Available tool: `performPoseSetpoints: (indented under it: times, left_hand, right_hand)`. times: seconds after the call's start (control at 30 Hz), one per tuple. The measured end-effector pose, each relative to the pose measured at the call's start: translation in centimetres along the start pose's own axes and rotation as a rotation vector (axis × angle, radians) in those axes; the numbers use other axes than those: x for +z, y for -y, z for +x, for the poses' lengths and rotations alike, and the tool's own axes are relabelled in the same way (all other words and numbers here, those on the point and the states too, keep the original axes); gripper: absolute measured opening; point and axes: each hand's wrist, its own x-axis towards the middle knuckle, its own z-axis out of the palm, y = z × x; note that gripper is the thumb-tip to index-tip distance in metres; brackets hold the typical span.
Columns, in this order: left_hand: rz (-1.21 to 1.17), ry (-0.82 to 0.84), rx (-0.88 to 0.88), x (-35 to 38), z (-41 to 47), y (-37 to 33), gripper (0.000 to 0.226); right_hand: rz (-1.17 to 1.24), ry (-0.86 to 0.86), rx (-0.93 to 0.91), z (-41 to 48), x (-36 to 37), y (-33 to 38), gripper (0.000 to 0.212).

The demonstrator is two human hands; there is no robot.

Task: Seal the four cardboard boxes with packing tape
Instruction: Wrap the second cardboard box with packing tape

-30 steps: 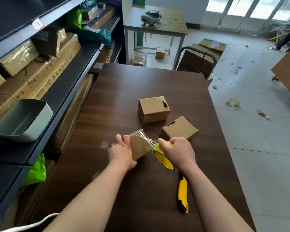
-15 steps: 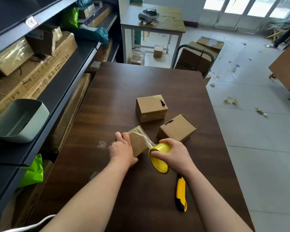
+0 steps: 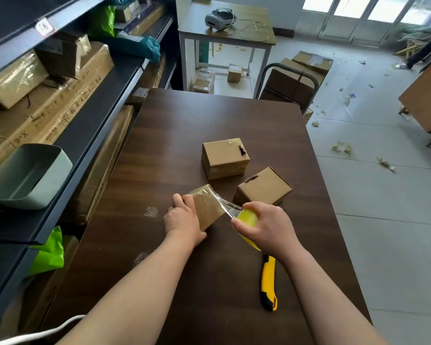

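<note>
Nearest us, below and right of the held box point(image 3: 208, 210), a yellow knife point(image 3: 268, 285) lies flat on the table point(image 3: 209, 115). Our right hand point(image 3: 266, 227) curls around the yellow tape roll point(image 3: 248, 217) just right of the box, with a clear strip point(image 3: 224, 202) stretched from the roll onto the box's top. Our left hand point(image 3: 183, 220) grips the box's left side, fingers wrapped round it, and the box sits tilted. Just beyond it to the right rests a second box point(image 3: 263, 188). A third box point(image 3: 224, 158) stands farther back, apart from both.
</note>
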Motion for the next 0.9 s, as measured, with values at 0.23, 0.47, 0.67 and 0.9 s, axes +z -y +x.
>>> performPoseSetpoints:
  times: [0.23, 0.47, 0.67, 0.9]
  left_hand:
    - [0.048, 0.023, 0.003, -0.2, -0.3, -0.5, 0.101]
    - [0.047, 0.029, -0.009, -0.3, -0.3, -0.6, 0.101]
    - [0.057, 0.020, -0.003, -0.3, -0.3, -0.5, 0.102]
    - [0.080, 0.017, 0.011, 0.3, -0.6, -1.0, 0.104]
  right_hand:
    - [-0.218, -0.007, -0.185, -1.4, -1.3, 1.0, 0.056]
    - [-0.414, 0.001, -0.123, -2.2, -0.2, 0.2, 0.052]
    - [-0.337, 0.039, -0.174, -2.6, -0.3, 0.4, 0.030]
    - [0.286, 0.249, 0.087, -2.9, -0.2, -0.4, 0.049]
